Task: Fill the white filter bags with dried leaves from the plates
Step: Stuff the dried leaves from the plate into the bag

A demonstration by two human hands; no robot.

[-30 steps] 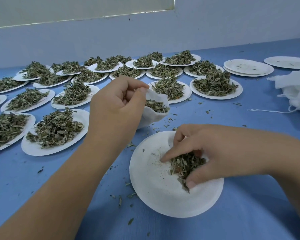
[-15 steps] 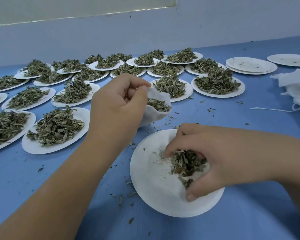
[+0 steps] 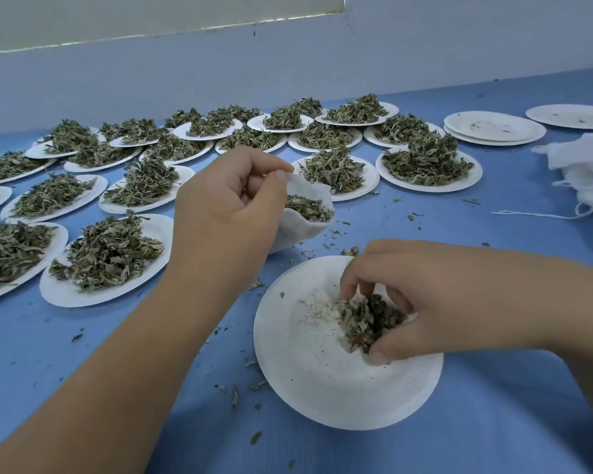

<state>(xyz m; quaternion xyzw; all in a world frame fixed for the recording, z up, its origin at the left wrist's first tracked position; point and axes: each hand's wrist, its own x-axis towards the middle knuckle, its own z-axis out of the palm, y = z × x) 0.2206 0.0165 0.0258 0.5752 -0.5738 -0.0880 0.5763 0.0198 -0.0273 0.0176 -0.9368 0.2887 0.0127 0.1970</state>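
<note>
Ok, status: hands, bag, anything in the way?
Left hand pinches white filter bag open, partly filled. Right hand grips last clump of dried green leaves on near white paper plate. Only loose leaf crumbs between.

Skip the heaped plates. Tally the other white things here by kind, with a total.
Single plates with no heap: 2, the near plate, where the right hand grips dried leaves, and the far-right plate
Stack of bare plates: 1
Open filter bag in the left hand: 1
Pile of white bags: 1
Total: 5
</note>
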